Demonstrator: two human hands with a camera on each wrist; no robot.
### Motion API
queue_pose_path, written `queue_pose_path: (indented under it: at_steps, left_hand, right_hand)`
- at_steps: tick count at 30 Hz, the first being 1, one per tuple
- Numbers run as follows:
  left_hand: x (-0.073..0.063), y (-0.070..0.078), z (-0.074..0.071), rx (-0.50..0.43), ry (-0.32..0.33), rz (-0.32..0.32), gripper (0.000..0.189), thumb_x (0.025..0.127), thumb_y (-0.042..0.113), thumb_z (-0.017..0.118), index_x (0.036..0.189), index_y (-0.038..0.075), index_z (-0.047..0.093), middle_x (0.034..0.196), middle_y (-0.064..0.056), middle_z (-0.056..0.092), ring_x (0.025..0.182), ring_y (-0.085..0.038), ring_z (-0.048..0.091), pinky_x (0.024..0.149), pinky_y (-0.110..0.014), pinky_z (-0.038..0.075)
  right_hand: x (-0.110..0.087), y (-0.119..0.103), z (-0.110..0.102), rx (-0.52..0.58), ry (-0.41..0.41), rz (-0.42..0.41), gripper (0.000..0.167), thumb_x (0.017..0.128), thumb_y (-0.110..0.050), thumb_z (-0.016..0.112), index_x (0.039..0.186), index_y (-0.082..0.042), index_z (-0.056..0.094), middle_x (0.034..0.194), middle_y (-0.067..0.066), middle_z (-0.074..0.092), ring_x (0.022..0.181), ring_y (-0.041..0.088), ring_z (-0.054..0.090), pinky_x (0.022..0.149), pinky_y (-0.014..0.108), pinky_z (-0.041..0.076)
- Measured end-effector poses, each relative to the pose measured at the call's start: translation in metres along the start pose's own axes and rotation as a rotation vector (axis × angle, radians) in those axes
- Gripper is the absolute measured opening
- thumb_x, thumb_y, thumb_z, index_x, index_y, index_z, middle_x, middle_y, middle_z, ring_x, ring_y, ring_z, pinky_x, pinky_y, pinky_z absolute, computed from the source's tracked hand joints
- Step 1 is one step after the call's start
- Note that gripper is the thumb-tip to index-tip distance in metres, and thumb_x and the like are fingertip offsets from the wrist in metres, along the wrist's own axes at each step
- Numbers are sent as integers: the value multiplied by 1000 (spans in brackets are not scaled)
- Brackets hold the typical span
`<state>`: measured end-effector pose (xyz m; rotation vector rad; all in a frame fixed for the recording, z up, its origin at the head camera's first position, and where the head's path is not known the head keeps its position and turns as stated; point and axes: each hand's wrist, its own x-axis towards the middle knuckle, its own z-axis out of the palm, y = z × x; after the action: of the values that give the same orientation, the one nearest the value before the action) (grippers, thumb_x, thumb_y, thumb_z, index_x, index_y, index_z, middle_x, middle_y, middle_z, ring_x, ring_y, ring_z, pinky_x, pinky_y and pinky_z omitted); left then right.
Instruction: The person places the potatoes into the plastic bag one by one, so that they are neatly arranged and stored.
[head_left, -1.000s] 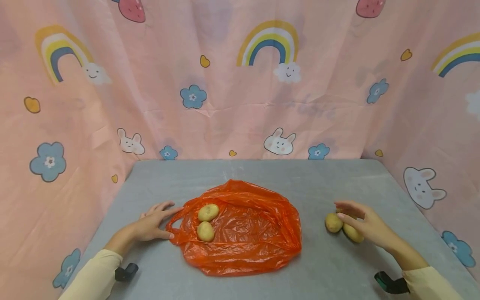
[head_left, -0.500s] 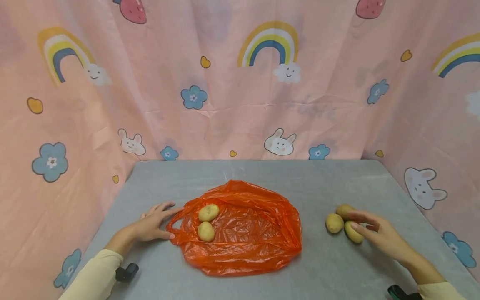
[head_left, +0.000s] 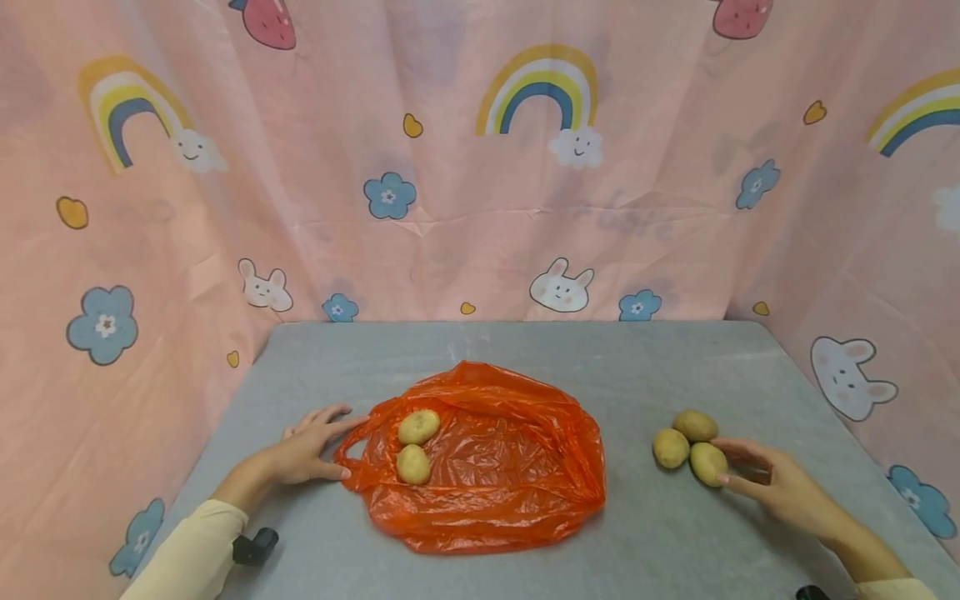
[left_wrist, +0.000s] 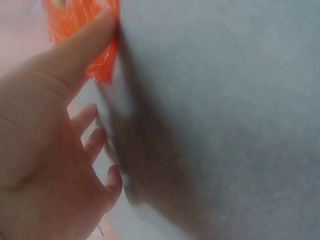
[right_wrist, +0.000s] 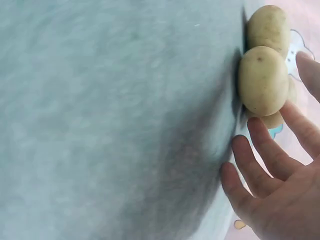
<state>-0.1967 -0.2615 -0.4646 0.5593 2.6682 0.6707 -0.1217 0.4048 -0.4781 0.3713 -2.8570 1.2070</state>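
An orange plastic bag lies spread on the table, with two potatoes on its left part. My left hand rests at the bag's left end, fingertips and thumb on the handle loop. In the left wrist view the thumb lies over the orange plastic. Three more potatoes sit grouped on the right side of the table. My right hand is beside the nearest potato, its fingers spread. An index fingertip is right at that potato, the thumb standing off from its side.
A grey table carries everything. Pink curtain with printed rainbows, rabbits and flowers hangs behind it and along both sides. Bare tabletop lies between the bag and the grouped potatoes. A black strap piece juts from the left sleeve.
My right hand has drawn back rightward and toward me, uncovering the far potato, and now sits beside the nearest one. The left hand and bag have stayed put.
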Motion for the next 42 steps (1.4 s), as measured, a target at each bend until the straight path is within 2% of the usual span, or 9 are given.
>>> queue_pose_path:
  at_steps: [8, 11, 13, 15, 19, 23, 35, 39, 42]
  left_hand:
    - [0, -1, 0, 4, -2, -3, 83, 82, 45, 80, 154, 27, 44, 164, -20, 24, 146, -53, 22, 102, -77, 24]
    - [0, -1, 0, 7, -6, -4, 83, 82, 45, 80, 154, 28, 44, 164, -20, 24, 146, -53, 22, 102, -76, 25]
    - [0, -1, 0, 7, -5, -3, 83, 82, 45, 80, 154, 28, 44, 164, -20, 25, 146, -53, 22, 101, -75, 26]
    - [0, -1, 0, 7, -1, -1, 82, 82, 45, 80, 154, 27, 44, 164, -20, 25, 145, -53, 23, 101, -75, 26]
    - [-1, -1, -1, 5, 8, 4, 82, 82, 45, 80, 154, 25, 44, 164, -20, 25, 145, -53, 23, 99, -73, 27]
    - [-1, -1, -1, 5, 10, 6, 82, 82, 45, 80, 153, 25, 45, 164, -21, 25, 145, -53, 23, 100, -73, 27]
    - [-3, 1, 1, -12, 3, 3, 81, 82, 42, 81, 153, 24, 46, 163, -21, 26, 144, -54, 24, 103, -83, 19]
    - [-2, 1, 0, -16, -1, -1, 81, 82, 41, 81, 153, 25, 45, 163, -21, 26, 144, -54, 24, 103, -82, 20]
    - [-2, 0, 0, -16, -1, -1, 82, 82, 41, 81, 153, 25, 45, 163, -21, 26, 144, -54, 24, 103, -82, 20]
  right_hand:
    - [-1, 3, 3, -59, -8, 1, 50, 87, -6, 77, 130, 11, 57, 116, -37, 51, 102, -22, 49, 74, 13, 48]
    - [0, 1, 3, -96, -13, 10, 52, 86, -7, 78, 131, 10, 57, 122, -8, 67, 100, -22, 48, 73, 16, 49]
    - [1, 0, 3, -117, -17, 14, 54, 86, -8, 78, 131, 9, 56, 124, 18, 68, 100, -22, 47, 73, 22, 52]
    - [2, -2, 3, -123, -20, 15, 55, 85, -8, 79, 132, 10, 56, 125, 34, 64, 99, -23, 46, 73, 31, 55]
    - [5, -4, 3, -121, -42, 48, 57, 87, -11, 78, 134, 11, 54, 127, 36, 62, 99, -24, 42, 77, 50, 56]
    - [5, -5, 4, -122, -44, 58, 58, 86, -12, 79, 132, 10, 54, 126, 34, 63, 98, -24, 41, 77, 54, 55]
    - [5, -6, 6, -170, -13, 73, 58, 79, -13, 85, 127, 7, 58, 119, 27, 67, 92, -19, 47, 72, 34, 54]
    - [4, -8, 7, -177, 17, 48, 55, 77, -12, 87, 123, 4, 60, 117, 26, 68, 91, -18, 48, 69, 23, 50]
    - [3, -12, 6, -162, 43, 14, 54, 76, -10, 87, 121, 4, 61, 116, 25, 68, 90, -18, 48, 68, 22, 51]
